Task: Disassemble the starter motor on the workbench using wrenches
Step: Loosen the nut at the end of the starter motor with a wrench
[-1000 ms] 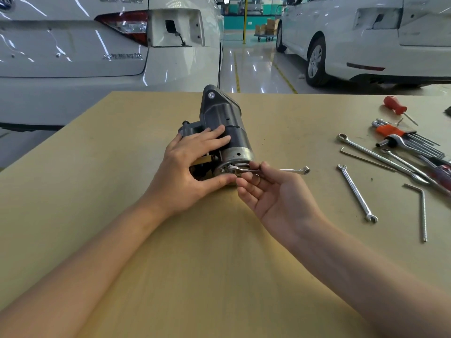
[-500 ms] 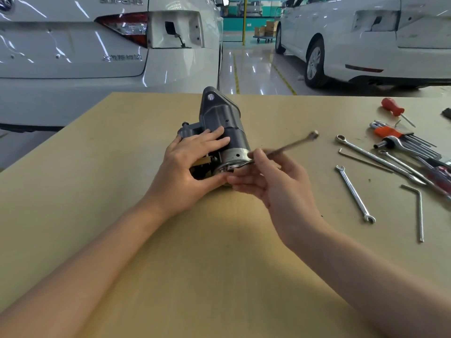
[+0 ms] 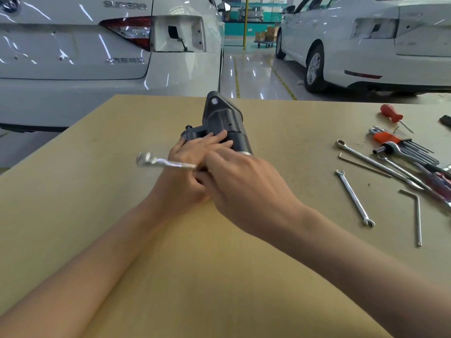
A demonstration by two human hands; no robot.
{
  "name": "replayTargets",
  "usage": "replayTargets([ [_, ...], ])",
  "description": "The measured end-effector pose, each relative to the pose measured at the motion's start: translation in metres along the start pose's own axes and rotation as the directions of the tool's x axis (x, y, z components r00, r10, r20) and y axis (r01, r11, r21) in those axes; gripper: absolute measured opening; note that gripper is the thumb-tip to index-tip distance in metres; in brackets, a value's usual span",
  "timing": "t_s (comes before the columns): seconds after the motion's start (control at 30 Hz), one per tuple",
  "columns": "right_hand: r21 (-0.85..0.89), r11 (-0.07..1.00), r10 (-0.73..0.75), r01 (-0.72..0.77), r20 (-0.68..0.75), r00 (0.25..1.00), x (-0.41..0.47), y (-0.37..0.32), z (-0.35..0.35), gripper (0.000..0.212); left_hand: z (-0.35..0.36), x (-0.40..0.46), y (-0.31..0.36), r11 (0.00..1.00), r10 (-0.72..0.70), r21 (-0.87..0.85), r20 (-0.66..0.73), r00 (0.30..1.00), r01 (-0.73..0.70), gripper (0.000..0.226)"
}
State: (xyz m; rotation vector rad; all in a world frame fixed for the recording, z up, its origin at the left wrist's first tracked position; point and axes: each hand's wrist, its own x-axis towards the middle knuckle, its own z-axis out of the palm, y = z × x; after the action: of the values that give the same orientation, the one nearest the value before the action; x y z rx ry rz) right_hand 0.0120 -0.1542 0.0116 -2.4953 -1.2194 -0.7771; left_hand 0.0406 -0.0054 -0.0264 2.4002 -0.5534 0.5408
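The starter motor (image 3: 225, 128) lies near the middle of the tan counter (image 3: 97, 191), its dark nose housing pointing away toward the far edge and its cylindrical body angled back toward the person. The left hand (image 3: 188, 167) rests over the near part of the motor, fingers spread flat across the dark casing and its thumb side hidden under the other hand. The right hand (image 3: 241, 189) crosses in front of it, knuckles up, fingers curled round the shaft of a small wrench (image 3: 166, 162). The wrench sticks out to the left past the left hand, its free end blurred by motion; its working end is covered by the hands, so whether it sits on a fastener at the motor's rear cannot be told. To the right, well apart from the motor, loose tools lie on the counter: a combination wrench (image 3: 355, 198) nearest, a bent hex key (image 3: 416, 215) beside it, a long wrench (image 3: 373, 163) and a thin rod (image 3: 363, 165) farther back, an orange-holdered hex key set (image 3: 400, 145), and a red-handled screwdriver (image 3: 393, 114) near the far edge. Beyond the counter stand two white cars (image 3: 73, 57) on a glossy floor (image 3: 253, 76).
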Motion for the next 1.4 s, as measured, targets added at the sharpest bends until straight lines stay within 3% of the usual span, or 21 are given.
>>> replayTargets([
  [0.07, 0.266, 0.958, 0.158, -0.105, -0.183, 0.97, -0.013, 0.005, 0.0, 0.013, -0.001, -0.011, 0.002, 0.993, 0.037, -0.108, -0.096, 0.995, -0.048, 0.049],
  [0.1, 0.433, 0.885, 0.293, -0.171, -0.231, 0.928, -0.02, 0.009, 0.002, 0.013, -0.001, -0.012, 0.003, 0.993, 0.029, -0.107, -0.11, 0.993, -0.041, 0.054],
  [0.13, 0.623, 0.741, 0.457, -0.249, -0.197, 0.867, -0.025, 0.013, 0.005, 0.015, -0.001, -0.01, 0.004, 0.996, 0.016, -0.087, -0.108, 0.994, -0.026, 0.061],
  [0.2, 0.916, 0.2, 0.716, -0.347, 0.105, 0.69, -0.028, 0.019, 0.01, 0.022, -0.002, -0.008, 0.006, 0.998, 0.006, -0.067, -0.109, 0.994, -0.014, 0.068],
  [0.23, 0.936, -0.081, 0.753, -0.344, 0.284, 0.594, -0.027, 0.022, 0.011, 0.024, -0.002, -0.008, 0.007, 0.998, 0.008, -0.062, -0.117, 0.993, -0.016, 0.069],
  [0.27, 0.902, -0.295, 0.741, -0.315, 0.424, 0.52, -0.026, 0.024, 0.013, 0.024, -0.001, -0.008, 0.007, 0.998, 0.01, -0.06, -0.12, 0.993, -0.017, 0.07],
  [0.3, 0.852, -0.444, 0.713, -0.276, 0.523, 0.467, -0.025, 0.025, 0.014, 0.024, -0.001, -0.009, 0.007, 0.998, 0.007, -0.054, -0.12, 0.993, -0.014, 0.071],
  [0.37, 0.777, -0.592, 0.661, -0.215, 0.62, 0.423, -0.025, 0.025, 0.016, 0.025, -0.002, -0.007, 0.007, 0.999, 0.007, -0.046, -0.12, 0.993, -0.013, 0.072],
  [0.67, 0.723, -0.671, 0.602, -0.164, 0.661, 0.448, -0.025, 0.024, 0.013, 0.022, -0.001, -0.008, 0.009, 0.998, 0.009, -0.063, -0.125, 0.992, -0.017, 0.066],
  [1.2, 0.752, -0.641, 0.607, -0.154, 0.619, 0.498, -0.026, 0.018, 0.012, 0.021, -0.001, -0.007, 0.008, 0.999, 0.021, -0.046, -0.132, 0.991, -0.027, 0.063],
  [1.33, 0.78, -0.609, 0.616, -0.146, 0.58, 0.533, -0.027, 0.017, 0.013, 0.02, 0.001, -0.007, 0.005, 0.999, 0.022, -0.042, -0.141, 0.99, -0.028, 0.062],
  [1.4, 0.827, -0.54, 0.638, -0.155, 0.523, 0.565, -0.028, 0.018, 0.012, 0.019, 0.001, -0.007, 0.004, 0.998, 0.036, -0.04, -0.14, 0.99, -0.042, 0.061],
])
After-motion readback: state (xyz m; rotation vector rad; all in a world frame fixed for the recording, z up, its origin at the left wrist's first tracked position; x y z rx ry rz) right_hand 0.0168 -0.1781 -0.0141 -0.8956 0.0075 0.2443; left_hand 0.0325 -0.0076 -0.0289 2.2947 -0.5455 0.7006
